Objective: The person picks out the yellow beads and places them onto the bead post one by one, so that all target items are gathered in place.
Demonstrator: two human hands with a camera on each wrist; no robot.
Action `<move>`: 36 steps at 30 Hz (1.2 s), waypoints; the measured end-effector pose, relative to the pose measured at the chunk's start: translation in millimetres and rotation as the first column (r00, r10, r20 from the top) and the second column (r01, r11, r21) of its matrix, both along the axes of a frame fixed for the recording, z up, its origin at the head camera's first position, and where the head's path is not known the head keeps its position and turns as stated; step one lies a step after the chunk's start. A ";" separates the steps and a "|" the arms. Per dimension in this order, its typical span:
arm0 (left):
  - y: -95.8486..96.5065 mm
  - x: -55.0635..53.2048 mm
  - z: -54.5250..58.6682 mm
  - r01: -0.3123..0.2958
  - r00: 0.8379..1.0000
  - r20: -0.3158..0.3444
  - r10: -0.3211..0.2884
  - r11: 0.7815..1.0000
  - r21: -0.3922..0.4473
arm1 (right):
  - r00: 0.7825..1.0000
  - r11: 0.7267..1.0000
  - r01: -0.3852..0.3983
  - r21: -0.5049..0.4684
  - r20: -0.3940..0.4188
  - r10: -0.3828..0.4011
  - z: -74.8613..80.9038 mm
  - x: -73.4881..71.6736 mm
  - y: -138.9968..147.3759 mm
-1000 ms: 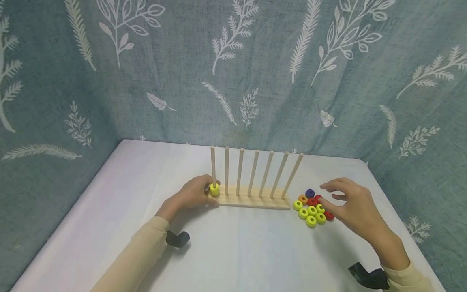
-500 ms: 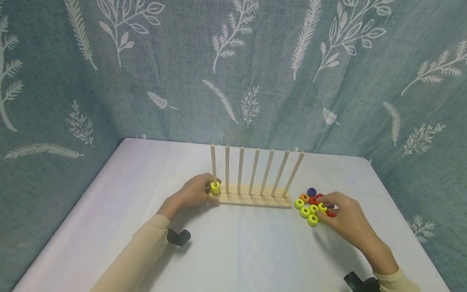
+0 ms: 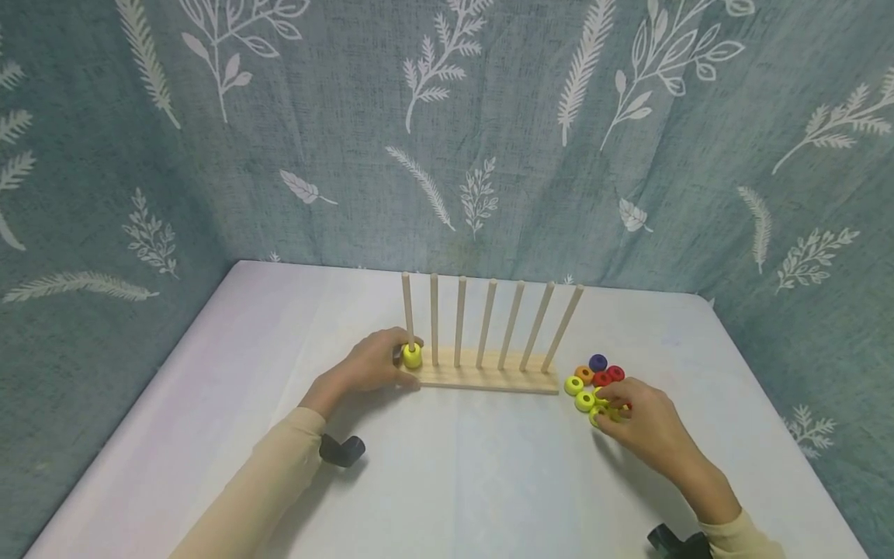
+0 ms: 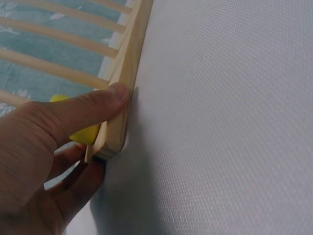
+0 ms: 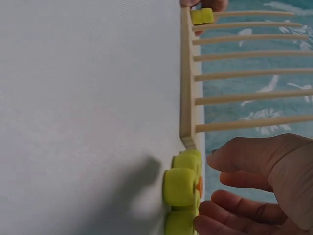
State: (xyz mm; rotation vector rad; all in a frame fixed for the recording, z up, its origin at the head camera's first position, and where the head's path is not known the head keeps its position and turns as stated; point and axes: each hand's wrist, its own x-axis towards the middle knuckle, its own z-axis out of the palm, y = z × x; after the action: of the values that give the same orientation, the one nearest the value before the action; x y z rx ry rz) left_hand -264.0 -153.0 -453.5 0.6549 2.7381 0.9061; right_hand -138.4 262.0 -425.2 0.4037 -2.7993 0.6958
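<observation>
A wooden peg rack (image 3: 489, 379) with a row of upright pegs stands on the table. My left hand (image 3: 373, 362) grips its left end, thumb along the front edge of the base (image 4: 128, 68) and fingers behind it. Two yellow beads (image 5: 202, 16) are stacked at the bottom of the leftmost peg. To the right of the rack, my right hand (image 3: 653, 423) hovers low over a cluster of loose beads, its thumb and fingers spread apart. Its fingertips are right at the near yellow beads (image 5: 179, 187), and it hides part of the cluster.
Beyond the right fingertips lie a blue bead (image 3: 597, 362), an orange bead (image 3: 583, 375) and red beads (image 3: 615, 373). The white-covered table (image 3: 447, 473) has a patterned teal cloth (image 3: 349, 194) hanging behind and at both sides.
My right hand has come down and to the left onto the near part of the bead cluster. My left hand keeps its hold on the rack.
</observation>
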 end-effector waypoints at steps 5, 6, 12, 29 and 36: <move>-0.1 0.7 2.3 -0.002 1.000 0.010 0.002 1.000 -0.006 | 0.998 0.998 0.032 0.054 0.054 -0.035 -1.6 0.5 -2.0; -0.1 0.8 2.6 -0.004 1.000 0.013 0.004 1.000 -0.008 | 0.998 0.997 0.036 0.063 0.057 -0.039 -2.1 0.3 -2.3; -0.3 1.3 3.2 -0.011 1.000 0.025 0.011 1.000 -0.007 | 0.998 0.996 0.038 0.082 0.046 -0.042 -4.0 -1.1 -4.9; -0.9 -0.3 1.7 -0.003 1.000 0.012 0.003 1.000 0.007 | 0.992 0.977 0.101 0.188 0.059 -0.114 -4.7 -1.9 -14.5; -1.6 0.0 0.9 -0.002 1.000 0.014 0.002 1.000 0.014 | 0.987 0.972 0.128 0.196 0.070 -0.144 -8.3 -3.7 -16.1</move>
State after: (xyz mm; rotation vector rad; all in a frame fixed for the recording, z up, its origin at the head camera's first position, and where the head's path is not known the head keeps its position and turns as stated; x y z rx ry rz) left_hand -263.9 -154.6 -452.6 0.6458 2.7230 0.9269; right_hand -142.1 245.9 -433.5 0.2160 -2.9505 0.4257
